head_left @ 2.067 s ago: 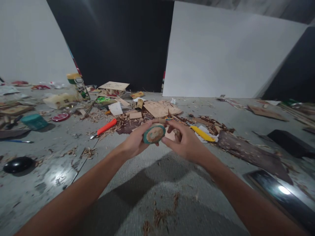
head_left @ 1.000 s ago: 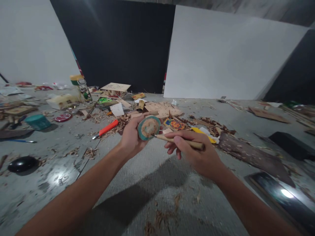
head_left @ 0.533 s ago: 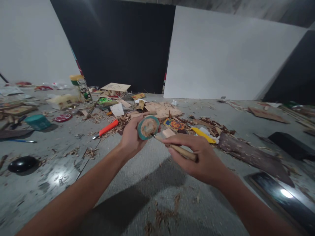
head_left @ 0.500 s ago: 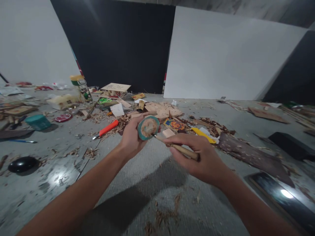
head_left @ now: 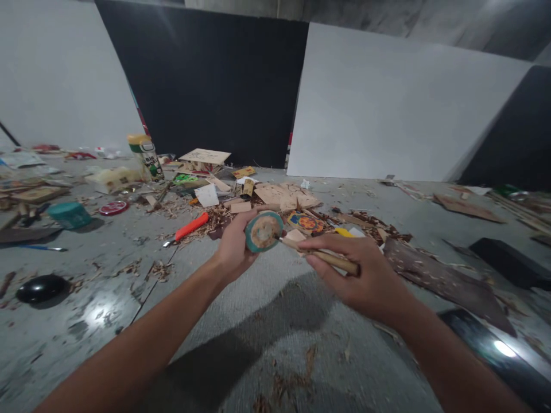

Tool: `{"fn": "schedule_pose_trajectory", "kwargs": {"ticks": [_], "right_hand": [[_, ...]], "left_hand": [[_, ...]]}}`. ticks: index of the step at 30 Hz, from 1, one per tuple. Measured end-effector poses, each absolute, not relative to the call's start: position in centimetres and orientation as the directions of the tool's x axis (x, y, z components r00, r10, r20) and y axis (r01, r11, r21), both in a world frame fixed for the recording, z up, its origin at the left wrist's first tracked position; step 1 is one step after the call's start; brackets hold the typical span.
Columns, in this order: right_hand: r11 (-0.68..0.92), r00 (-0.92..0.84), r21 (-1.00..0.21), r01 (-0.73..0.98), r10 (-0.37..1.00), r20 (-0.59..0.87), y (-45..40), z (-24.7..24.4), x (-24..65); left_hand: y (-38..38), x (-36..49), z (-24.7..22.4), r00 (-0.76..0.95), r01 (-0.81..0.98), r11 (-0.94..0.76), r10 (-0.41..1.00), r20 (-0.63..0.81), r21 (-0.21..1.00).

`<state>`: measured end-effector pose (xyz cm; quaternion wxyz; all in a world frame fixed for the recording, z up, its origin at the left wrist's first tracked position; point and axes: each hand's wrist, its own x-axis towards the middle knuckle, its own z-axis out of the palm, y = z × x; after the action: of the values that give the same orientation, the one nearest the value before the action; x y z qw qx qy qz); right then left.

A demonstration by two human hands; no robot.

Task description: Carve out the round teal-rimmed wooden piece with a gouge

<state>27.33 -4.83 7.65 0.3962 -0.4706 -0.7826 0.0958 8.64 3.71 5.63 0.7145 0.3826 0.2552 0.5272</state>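
My left hand (head_left: 236, 246) is closed round the edge of a teal-rimmed round lid (head_left: 251, 236), tilted so that its blotchy tan and brown inside faces me. In my right hand (head_left: 365, 269) is a wooden-handled tool (head_left: 331, 259), gripped like a pen. Its thin dark tip meets the right side of the lid's inside; whether it is a brush or a blade, I cannot tell. Both hands are above the grey floor (head_left: 258, 332). Behind the tool lies a small pale wood block (head_left: 295, 236), partly covered by my right hand.
An orange-handled cutter (head_left: 191, 226) lies left of my hands, among wood shavings (head_left: 160, 269). Farther left are a teal jar (head_left: 69, 215) and a black rounded object (head_left: 42, 288). A brown cloth-like strip (head_left: 443, 281) and a phone (head_left: 486, 350) lie right. Panels (head_left: 400, 103) stand behind.
The lid and both hands sit slightly farther right and lower in view. The lid has turned a little, with the tool's tip still at its right side. The camera view has shifted slightly.
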Motion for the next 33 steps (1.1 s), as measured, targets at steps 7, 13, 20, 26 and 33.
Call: {"fn": "schedule_pose_trajectory", "kwargs": {"ticks": [7, 13, 20, 26, 33], "right_hand": [[0.601, -0.334, -0.505, 0.620, 0.784, 0.524, -4.8, 6.6, 25.5], [0.538, -0.212, -0.614, 0.578, 0.825, 0.524, -5.7, 7.3, 24.3], [0.469, -0.148, -0.696, 0.544, 0.870, 0.470, -5.8, 6.7, 23.3], [0.497, -0.150, -0.693, 0.522, 0.854, 0.499, -6.1, 6.7, 23.6], [0.302, -0.024, -0.945, -0.128, 0.951, 0.307, -4.9, 4.5, 22.4]], "left_hand": [[2.9, 8.7, 5.4, 0.414, -0.540, 0.246, 0.910, 0.000, 0.805], [2.6, 9.1, 5.0, 0.443, -0.597, 0.298, 0.897, -0.004, 0.744], [1.6, 9.1, 5.5, 0.510, -0.611, 0.291, 0.856, 0.086, 0.736], [1.4, 9.2, 5.6, 0.492, -0.583, 0.216, 0.861, 0.128, 0.783], [1.0, 9.4, 4.9, 0.447, -0.567, 0.126, 0.877, 0.176, 0.814]]}}
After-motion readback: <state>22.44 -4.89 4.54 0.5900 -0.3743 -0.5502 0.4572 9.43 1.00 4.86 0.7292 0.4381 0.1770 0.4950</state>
